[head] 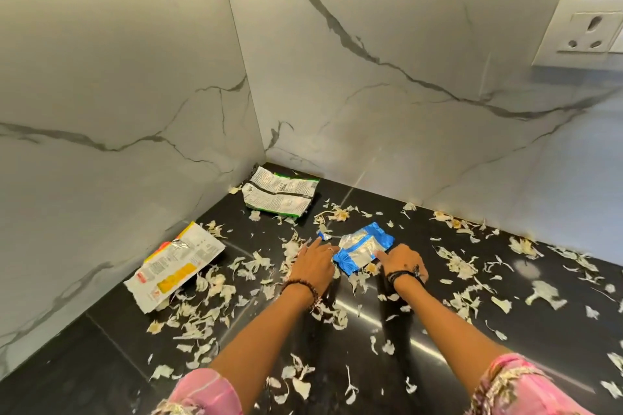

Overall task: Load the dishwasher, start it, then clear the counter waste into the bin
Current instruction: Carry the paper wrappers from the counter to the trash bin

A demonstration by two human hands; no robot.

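While both hands work low in the middle of the frame, the step in hand looks like gathering the counter waste, and it will go best if the larger packets are collected first and the loose peelings then swept into one heap, not chased piece by piece.

At the left of the frame the yellow and white wrapper (175, 264) lies flat against the marble wall, torn open; whether anything is left inside cannot be told. Up and right of it, near the corner, the green-edged packet (280, 194) lies printed side up, flattened, and looks empty.

The left hand (312, 264) rests palm down on the black counter (111, 344), its fingers straight and spread over peelings, the forefinger reaching toward a small torn blue scrap (324, 235); it grips nothing. Just to its right lies the blue packet (364, 248), crumpled, silver inside, apparently empty. The right hand (403, 263) touches that packet's lower right edge with its forefinger extended, the other fingers curled loosely against the counter; it holds nothing that can be seen.

Pale garlic peelings (462, 264) are scattered across the whole counter, thickest between the hands and out to the right. No bin or dishwasher is in view. A wall socket (586, 32) sits at the upper right.
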